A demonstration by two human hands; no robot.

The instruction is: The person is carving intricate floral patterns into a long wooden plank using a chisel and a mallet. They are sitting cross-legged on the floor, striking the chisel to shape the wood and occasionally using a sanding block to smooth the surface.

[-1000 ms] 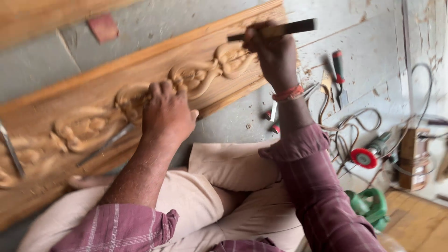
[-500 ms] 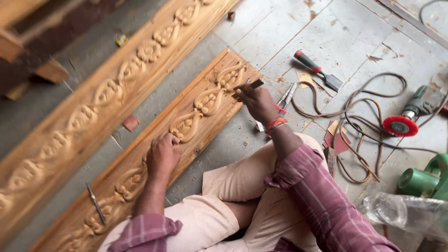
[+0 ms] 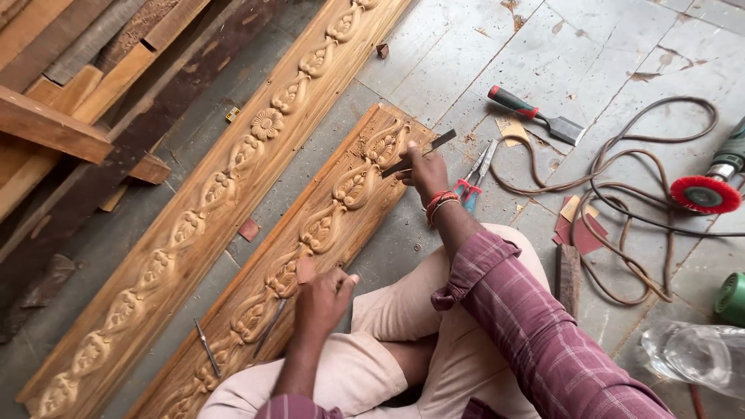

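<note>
A short carved wooden board (image 3: 341, 209) with a leaf pattern lies across my lap on the floor. My left hand (image 3: 322, 299) rests on its near edge, fingers curled around a thin chisel (image 3: 272, 326) that points down the carving. My right hand (image 3: 423, 172) is out over the board's far end, closed on a dark flat metal tool (image 3: 419, 153). A second slim chisel (image 3: 206, 347) lies loose on the board nearer its lower end.
A longer carved board (image 3: 233, 167) lies parallel on the left, with stacked timber (image 3: 54, 124) beyond. On the tiled floor to the right are pliers (image 3: 475, 182), a red-handled chisel (image 3: 535, 115), tangled cable (image 3: 621, 209), a grinder with red wheel (image 3: 706, 190) and a plastic bottle (image 3: 694, 353).
The view has pulled back and tilted up, showing both boards in full. My right hand has come down from raised height to the board's far end with the metal tool.
</note>
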